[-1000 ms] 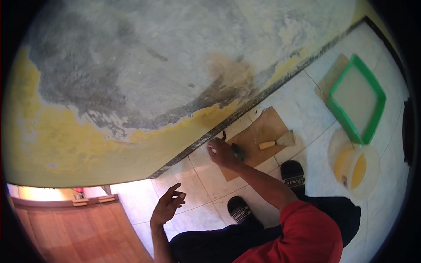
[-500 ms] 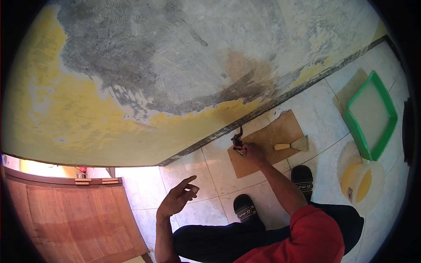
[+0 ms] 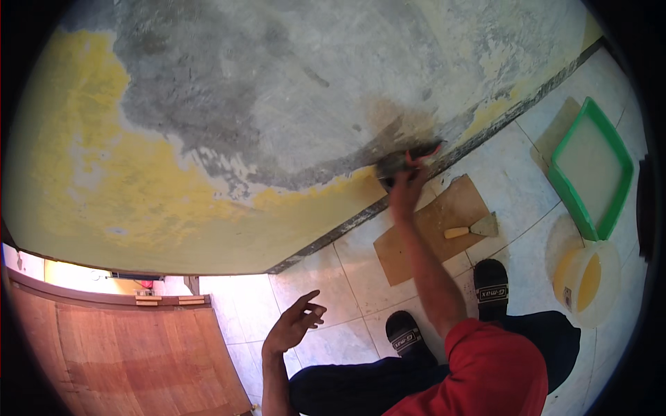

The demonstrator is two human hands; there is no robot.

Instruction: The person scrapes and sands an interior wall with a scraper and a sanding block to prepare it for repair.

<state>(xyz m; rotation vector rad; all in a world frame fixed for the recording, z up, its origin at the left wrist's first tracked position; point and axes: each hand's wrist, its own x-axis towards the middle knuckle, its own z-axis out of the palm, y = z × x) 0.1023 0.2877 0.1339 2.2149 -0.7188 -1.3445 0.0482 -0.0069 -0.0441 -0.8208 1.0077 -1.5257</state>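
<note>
My right hand (image 3: pixel 408 188) grips a black-and-red tool (image 3: pixel 394 169) against the foot of the wall (image 3: pixel 312 83), where grey plaster meets yellow paint. Motion smears the tool, so its exact kind is unclear; it has a dark rounded part and a reddish strip. Just below that arm, a sheet of brown cardboard (image 3: pixel 458 201) lies on the floor tiles, with a wooden-handled putty knife (image 3: pixel 472 229) on it. My left hand (image 3: pixel 295 324) hangs in the air over the tiles, fingers apart, holding nothing.
A green tray (image 3: pixel 555 177) with pale liquid stands at the right. Near it is a translucent round tub (image 3: pixel 570 286), yellow inside. A reddish-brown wooden panel (image 3: pixel 139 353) fills the lower left. My feet in black sandals (image 3: pixel 492 288) rest near the cardboard.
My right hand has lifted the black-and-red tool from over the cardboard up to the wall's lower part. The left hand keeps its pose. The view has shifted slightly.
</note>
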